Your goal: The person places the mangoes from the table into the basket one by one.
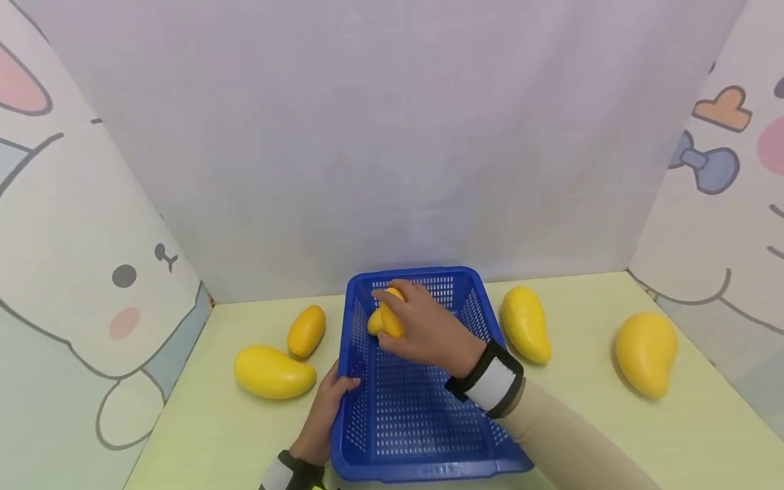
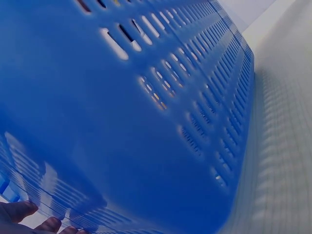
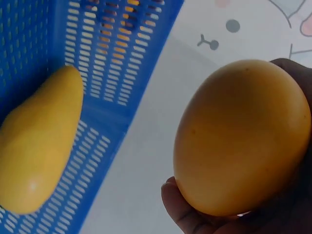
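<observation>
My right hand (image 1: 424, 325) grips an orange-yellow mango (image 1: 393, 321) over the far left part of a blue perforated plastic basket (image 1: 435, 469). Its fingers and thumb curl round the fruit, which looks large and rounded in the right wrist view. Below it, a yellow mango (image 3: 41, 146) lies inside the basket against the slotted wall, partly covered by the held one in the head view. At the basket's left side, my left hand (image 1: 323, 412) holds the rim, thumb over the top edge. Only fingertips (image 2: 48, 224) show beside the blue wall in the left wrist view.
Left of the basket lie a small orange-yellow mango (image 1: 307, 331) and a larger yellow mango (image 1: 273, 372). To the right are a curved yellow mango (image 1: 525, 324) and a bigger mango (image 1: 646, 354). A pale cloth wall (image 1: 392, 150) stands behind the pale table (image 1: 588, 435).
</observation>
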Demonstrator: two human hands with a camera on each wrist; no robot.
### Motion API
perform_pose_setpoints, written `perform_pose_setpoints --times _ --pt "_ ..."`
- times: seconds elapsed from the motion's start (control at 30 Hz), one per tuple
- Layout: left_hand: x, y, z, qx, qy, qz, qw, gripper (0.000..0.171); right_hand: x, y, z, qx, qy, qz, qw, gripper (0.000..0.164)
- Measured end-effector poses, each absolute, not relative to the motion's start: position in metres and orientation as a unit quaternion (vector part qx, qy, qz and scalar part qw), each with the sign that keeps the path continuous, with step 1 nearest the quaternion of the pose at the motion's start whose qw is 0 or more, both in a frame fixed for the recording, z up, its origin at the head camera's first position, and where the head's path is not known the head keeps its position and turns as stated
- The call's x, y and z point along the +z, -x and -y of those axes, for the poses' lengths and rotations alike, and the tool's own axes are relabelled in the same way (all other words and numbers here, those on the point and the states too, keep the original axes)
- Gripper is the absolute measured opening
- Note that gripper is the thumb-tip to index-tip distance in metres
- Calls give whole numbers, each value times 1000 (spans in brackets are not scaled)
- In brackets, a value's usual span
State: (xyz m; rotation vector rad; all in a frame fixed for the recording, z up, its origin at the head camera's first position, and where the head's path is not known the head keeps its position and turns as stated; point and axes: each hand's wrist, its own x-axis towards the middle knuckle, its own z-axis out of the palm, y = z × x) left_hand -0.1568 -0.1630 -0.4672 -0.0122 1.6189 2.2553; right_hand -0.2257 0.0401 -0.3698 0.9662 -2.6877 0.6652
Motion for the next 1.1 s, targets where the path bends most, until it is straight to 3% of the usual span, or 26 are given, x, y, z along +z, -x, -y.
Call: perform_pose_setpoints --times 0.6,1.1 --pt "-470 157 163 805 -4 -565 181 64 -395 230 -15 163 -276 947 15 63" --pt "-469 155 162 807 -5 -564 175 64 -417 229 -6 224 -240 944 -25 57"
